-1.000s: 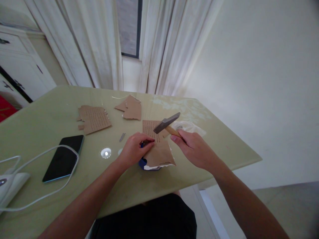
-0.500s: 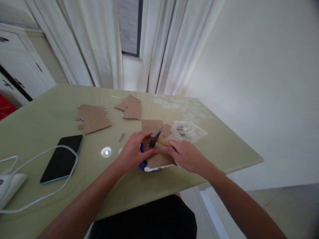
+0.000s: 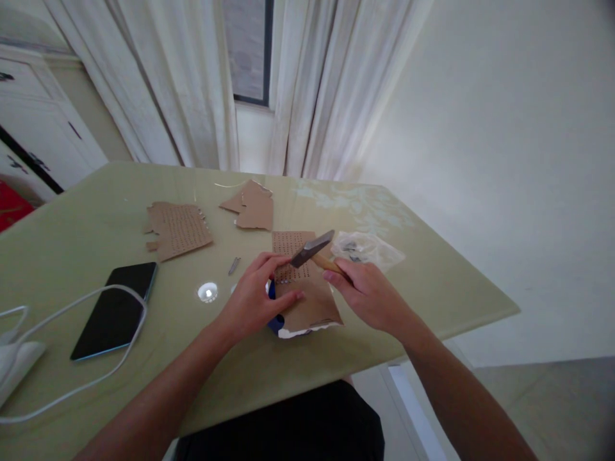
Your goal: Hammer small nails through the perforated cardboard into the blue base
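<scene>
My right hand (image 3: pixel 368 291) is closed around the wooden handle of a small hammer (image 3: pixel 313 248). The dark metal head is raised just over a piece of brown cardboard (image 3: pixel 310 304) punched with rows of small holes. Along the cardboard's left edge, my left hand (image 3: pixel 254 291) steadies it, thumb lying on top and forefinger curved near the hammer head. A blue object (image 3: pixel 275 322) lies under the cardboard, mostly hidden. Small shiny bits show by one row of holes, too small to make out. The cardboard's near edge is torn and white.
Another perforated cardboard piece (image 3: pixel 182 229) and torn cardboard scraps (image 3: pixel 255 208) lie farther back. Thin metal pins (image 3: pixel 234 266) rest left of my hand. A clear plastic bag (image 3: pixel 369 250) with dark bits sits right. A black phone (image 3: pixel 115 310) and white cable (image 3: pixel 129 349) lie left.
The hammer has lifted off the cardboard and moved up and right with my right hand, uncovering the holes. My left hand stays almost where it was.
</scene>
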`<action>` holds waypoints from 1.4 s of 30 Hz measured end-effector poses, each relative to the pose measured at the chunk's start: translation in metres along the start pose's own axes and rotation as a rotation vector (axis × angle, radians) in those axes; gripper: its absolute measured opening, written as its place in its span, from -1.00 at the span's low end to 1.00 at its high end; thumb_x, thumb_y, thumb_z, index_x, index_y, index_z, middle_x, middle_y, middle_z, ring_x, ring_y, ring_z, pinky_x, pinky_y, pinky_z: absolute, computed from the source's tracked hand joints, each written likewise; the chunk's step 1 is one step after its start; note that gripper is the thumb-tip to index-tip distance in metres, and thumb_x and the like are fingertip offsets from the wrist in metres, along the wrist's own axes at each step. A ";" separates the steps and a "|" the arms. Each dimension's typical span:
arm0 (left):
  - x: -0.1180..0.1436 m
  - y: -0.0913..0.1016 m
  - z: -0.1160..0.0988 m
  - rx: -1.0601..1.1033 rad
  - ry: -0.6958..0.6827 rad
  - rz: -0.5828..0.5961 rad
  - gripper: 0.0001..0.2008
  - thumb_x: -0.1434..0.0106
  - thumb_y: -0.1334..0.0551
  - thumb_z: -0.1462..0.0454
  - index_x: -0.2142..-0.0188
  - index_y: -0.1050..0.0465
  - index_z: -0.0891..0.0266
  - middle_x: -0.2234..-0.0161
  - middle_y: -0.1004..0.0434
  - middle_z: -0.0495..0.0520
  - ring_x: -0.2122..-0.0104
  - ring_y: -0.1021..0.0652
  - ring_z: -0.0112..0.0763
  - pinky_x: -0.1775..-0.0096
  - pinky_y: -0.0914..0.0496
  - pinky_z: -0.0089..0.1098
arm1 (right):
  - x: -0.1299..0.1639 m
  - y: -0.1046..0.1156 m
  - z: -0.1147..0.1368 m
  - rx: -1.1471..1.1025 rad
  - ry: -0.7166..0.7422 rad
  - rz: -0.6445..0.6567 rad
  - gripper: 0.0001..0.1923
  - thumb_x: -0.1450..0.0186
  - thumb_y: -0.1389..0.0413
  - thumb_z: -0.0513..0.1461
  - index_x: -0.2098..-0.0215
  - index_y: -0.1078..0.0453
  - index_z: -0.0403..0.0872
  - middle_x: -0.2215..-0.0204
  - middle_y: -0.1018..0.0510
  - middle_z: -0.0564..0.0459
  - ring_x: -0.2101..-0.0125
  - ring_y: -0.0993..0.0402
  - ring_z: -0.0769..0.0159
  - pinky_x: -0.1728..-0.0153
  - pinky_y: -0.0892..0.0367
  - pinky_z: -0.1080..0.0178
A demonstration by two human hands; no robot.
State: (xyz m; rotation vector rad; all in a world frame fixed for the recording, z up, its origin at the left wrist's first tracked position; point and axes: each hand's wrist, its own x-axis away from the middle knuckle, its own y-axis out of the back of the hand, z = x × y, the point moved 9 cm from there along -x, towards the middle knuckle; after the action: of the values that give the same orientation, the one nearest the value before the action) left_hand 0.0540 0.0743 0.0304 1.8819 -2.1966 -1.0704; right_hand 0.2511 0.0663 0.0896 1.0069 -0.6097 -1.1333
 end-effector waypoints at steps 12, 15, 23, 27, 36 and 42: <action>0.006 0.002 0.011 0.028 0.092 0.008 -0.41 -0.36 -0.45 0.06 -0.33 -0.44 -0.02 -0.35 -0.42 0.14 0.09 -0.58 -0.25 0.06 -0.55 -0.20 | -0.048 0.005 -0.070 -0.747 -0.059 -0.659 -0.38 -0.47 -0.05 0.36 0.35 -0.17 0.06 0.59 -0.17 0.28 0.63 -0.08 0.42 0.62 -0.05 0.32; 0.006 0.009 0.011 0.007 0.112 -0.043 -0.44 -0.40 -0.40 0.04 -0.34 -0.43 -0.03 -0.31 -0.47 0.14 0.17 -0.56 -0.29 0.14 -0.52 -0.22 | -0.042 0.004 -0.072 -0.887 -0.029 -0.743 -0.40 -0.44 -0.14 0.33 0.36 -0.20 0.06 0.61 -0.13 0.30 0.68 0.00 0.46 0.69 0.02 0.34; -0.002 0.060 0.074 -0.529 0.378 -0.160 -0.67 -0.46 -0.20 -0.04 0.11 -0.57 0.11 0.24 -0.67 0.10 0.22 -0.61 -0.06 0.14 -0.45 -0.15 | -0.020 0.020 -0.085 -0.983 0.023 -0.886 -0.44 -0.48 -0.15 0.27 0.36 -0.22 0.06 0.62 -0.06 0.31 0.71 0.08 0.47 0.75 0.06 0.37; 0.004 0.069 0.114 -0.733 0.505 -0.045 -0.62 -0.43 -0.18 -0.07 0.05 -0.53 0.14 0.12 -0.68 0.23 0.08 -0.64 0.14 0.06 -0.46 -0.03 | -0.015 0.026 -0.096 -1.052 0.032 -0.929 -0.50 -0.52 -0.14 0.20 0.36 -0.24 0.06 0.65 -0.04 0.31 0.72 0.08 0.46 0.76 0.05 0.37; 0.003 0.048 0.126 -0.680 0.480 0.045 -0.68 -0.47 -0.06 0.06 0.15 -0.50 0.17 0.14 -0.65 0.29 0.09 -0.63 0.08 0.01 -0.49 -0.02 | -0.012 0.025 -0.101 -1.072 -0.042 -0.965 -0.46 -0.48 -0.19 0.25 0.38 -0.24 0.08 0.65 -0.05 0.28 0.74 0.08 0.45 0.76 0.09 0.32; 0.002 0.037 0.128 -0.730 0.410 0.020 -0.77 -0.45 -0.09 0.15 0.18 -0.47 0.17 0.14 -0.62 0.32 0.06 -0.60 0.12 -0.07 -0.48 0.02 | -0.012 0.026 -0.098 -1.118 0.022 -0.992 -0.46 -0.45 -0.25 0.22 0.40 -0.26 0.04 0.67 -0.08 0.33 0.75 0.09 0.50 0.80 0.09 0.38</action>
State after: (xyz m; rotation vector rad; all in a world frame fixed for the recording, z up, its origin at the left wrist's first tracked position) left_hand -0.0375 0.1317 -0.0481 1.5504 -1.3421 -1.1397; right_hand 0.3397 0.1135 0.0697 0.2638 0.6447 -1.9630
